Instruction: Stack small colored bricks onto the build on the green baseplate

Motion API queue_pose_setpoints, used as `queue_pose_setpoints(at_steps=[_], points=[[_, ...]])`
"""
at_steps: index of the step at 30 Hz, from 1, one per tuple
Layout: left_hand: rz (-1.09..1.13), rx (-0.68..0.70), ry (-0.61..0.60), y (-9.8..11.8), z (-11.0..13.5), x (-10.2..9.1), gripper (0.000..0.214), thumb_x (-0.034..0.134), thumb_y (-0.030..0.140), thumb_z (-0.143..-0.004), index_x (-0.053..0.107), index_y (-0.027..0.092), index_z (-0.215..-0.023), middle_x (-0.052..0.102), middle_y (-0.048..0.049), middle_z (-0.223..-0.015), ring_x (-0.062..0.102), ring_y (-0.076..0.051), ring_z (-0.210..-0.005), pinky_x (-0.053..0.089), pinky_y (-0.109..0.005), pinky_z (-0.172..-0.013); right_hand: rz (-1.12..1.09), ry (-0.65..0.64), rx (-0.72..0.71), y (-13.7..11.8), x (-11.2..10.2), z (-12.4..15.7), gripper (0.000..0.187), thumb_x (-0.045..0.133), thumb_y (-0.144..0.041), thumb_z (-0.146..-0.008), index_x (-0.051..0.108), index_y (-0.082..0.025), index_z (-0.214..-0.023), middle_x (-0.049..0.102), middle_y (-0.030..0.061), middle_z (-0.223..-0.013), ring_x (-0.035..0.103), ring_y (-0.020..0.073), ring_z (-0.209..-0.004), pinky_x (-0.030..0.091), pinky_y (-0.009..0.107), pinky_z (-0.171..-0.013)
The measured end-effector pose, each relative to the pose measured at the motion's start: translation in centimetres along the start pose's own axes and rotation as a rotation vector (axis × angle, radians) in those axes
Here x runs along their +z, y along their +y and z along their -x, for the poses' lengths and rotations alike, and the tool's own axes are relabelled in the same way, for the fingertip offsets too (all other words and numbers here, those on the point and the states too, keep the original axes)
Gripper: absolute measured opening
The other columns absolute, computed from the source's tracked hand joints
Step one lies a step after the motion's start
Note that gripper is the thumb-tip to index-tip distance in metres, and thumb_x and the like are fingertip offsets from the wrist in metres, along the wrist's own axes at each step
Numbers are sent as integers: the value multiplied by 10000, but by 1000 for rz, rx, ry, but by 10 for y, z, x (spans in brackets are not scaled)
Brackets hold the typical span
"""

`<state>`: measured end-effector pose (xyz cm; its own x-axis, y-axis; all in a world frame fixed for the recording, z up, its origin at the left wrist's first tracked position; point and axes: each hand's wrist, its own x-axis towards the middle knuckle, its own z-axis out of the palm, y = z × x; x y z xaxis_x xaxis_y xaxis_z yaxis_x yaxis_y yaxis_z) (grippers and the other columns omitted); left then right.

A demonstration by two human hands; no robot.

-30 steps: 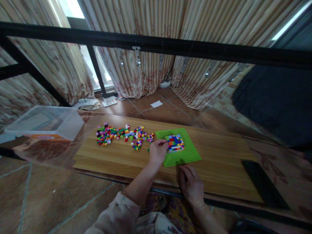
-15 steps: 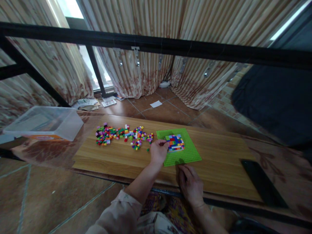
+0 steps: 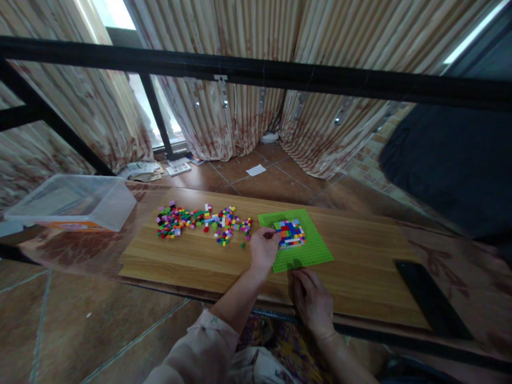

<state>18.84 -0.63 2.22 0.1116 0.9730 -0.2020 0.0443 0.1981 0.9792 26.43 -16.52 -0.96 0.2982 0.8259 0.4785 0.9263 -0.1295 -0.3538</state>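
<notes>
My left hand point(image 3: 264, 248) is closed in a pinch at the left edge of a flat block of multicoloured toy bricks point(image 3: 293, 233). What its fingertips hold is hidden or too small to make out. The block sits on a bright green studded baseplate point(image 3: 306, 255), its bricks red, blue, orange, white and other colours. Just in front of the baseplate's near edge, my right hand point(image 3: 314, 298) rests on the wooden board with loosely bent fingers, thumb apart, and nothing visible in it. Loose toy bricks point(image 3: 230, 221) of many colours lie scattered left of the baseplate.
A denser heap of bricks point(image 3: 171, 220) lies farther left on the wooden board point(image 3: 360, 256). A clear plastic bin point(image 3: 114, 200) stands beyond the board's left end. A dark flat slab point(image 3: 432, 298) lies at the right end. A black rail point(image 3: 256, 69) crosses before the curtains.
The green baseplate and the brick block have shifted slightly to the right, and my left hand has moved right with them. My right hand stays nearly where it was.
</notes>
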Motion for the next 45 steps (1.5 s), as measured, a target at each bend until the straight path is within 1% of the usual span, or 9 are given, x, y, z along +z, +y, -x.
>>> queue_pose_setpoints(at_steps=[7,11,13,16,20,27,35,40,45], points=[[30,-10,-9,0,-1,4,96,739,240,-658,692,179,-715,662,1,-621,614,-136,-623,465,-227,-587,-177,-4,81,0,-8,-9,263,441,-289,-957,687,-202,-989,684,83,-986,655,178,-869,540,299,-772],[48,-10,-13,0,-1,5,105,743,233,-648,689,179,-721,662,2,-624,619,-137,-632,472,-227,-592,-208,126,107,12,-13,-56,311,460,-338,-939,645,-182,-1135,640,126,-1140,591,227,-1086,478,414,-963],[57,-7,-11,1,-1,5,113,743,240,-647,687,178,-723,659,3,-622,620,-138,-632,473,-226,-590,-195,114,157,19,-7,-82,423,458,-411,-927,598,-154,-1232,583,161,-1272,534,267,-1194,441,464,-1005],[73,3,-1,2,1,6,123,741,250,-650,680,172,-722,656,2,-624,619,-137,-629,474,-227,-589,-294,-17,251,25,12,-103,498,385,-451,-944,559,-146,-1298,643,156,-1213,615,263,-1085,493,443,-923],[90,9,7,1,0,6,119,738,233,-651,671,170,-727,652,5,-631,610,-130,-624,477,-225,-593,-288,-20,319,23,28,-102,520,359,-453,-952,517,-173,-1360,684,139,-1162,665,261,-987,521,413,-839],[104,8,-10,-3,-7,6,120,728,175,-638,672,161,-742,655,6,-668,597,-116,-630,480,-219,-612,-212,-21,426,8,26,-92,552,361,-442,-950,475,-137,-1396,641,169,-1244,654,285,-1047,521,416,-851],[139,5,-62,4,-8,-1,111,743,189,-621,659,158,-687,629,13,-606,562,-108,-562,452,-213,-554,-289,-41,386,12,22,-85,602,362,-501,-944,458,-122,-1401,599,184,-1302,613,291,-1128,483,445,-931],[187,-2,-74,13,-1,-17,149,690,302,-692,644,162,-669,604,18,-594,549,-102,-556,450,-215,-556,-270,-18,378,15,13,-102,642,339,-522,-938,476,-57,-1359,562,230,-1320,533,295,-1221,407,459,-1018],[231,-10,-74,20,5,-47,196,664,337,-685,610,158,-628,544,40,-551,490,-81,-508,411,-202,-517,-151,-5,381,2,23,-123,669,446,-537,-882,449,-63,-1355,537,240,-1321,467,331,-1262,347,497,-1035]])
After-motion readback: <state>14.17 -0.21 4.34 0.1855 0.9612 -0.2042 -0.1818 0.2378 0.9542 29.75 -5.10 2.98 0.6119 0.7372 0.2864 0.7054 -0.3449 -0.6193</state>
